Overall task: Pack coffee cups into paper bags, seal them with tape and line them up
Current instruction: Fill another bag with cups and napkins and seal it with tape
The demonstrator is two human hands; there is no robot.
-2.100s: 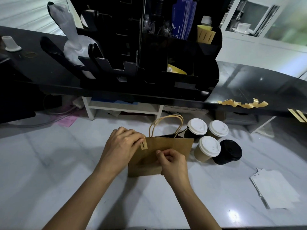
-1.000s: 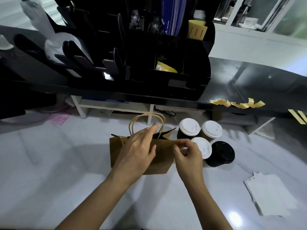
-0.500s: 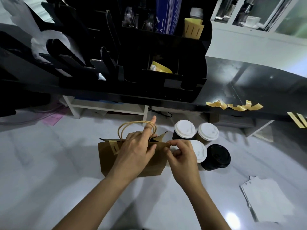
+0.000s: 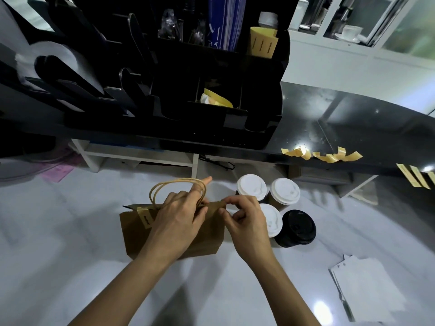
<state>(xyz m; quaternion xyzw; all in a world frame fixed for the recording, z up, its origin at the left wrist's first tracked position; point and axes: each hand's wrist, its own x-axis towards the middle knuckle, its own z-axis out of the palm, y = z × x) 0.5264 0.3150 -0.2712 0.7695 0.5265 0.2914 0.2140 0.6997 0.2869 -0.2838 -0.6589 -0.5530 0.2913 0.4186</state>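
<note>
While both hands (image 4: 179, 217) pinch bag (image 4: 136, 234).

1. From my feed, the white marble table (image 4: 58, 243) filled the lower view, with a bright ceiling light reflected in it at lower right.
2. A glossy black raised counter (image 4: 353, 118) ran across above it, carrying a black organizer rack (image 4: 211, 95).
3. Under the counter I saw a white shelf frame (image 4: 141, 158).
4. At upper right stood a white cabinet with glass doors (image 4: 353, 22), a white cup visible behind the glass.
</note>
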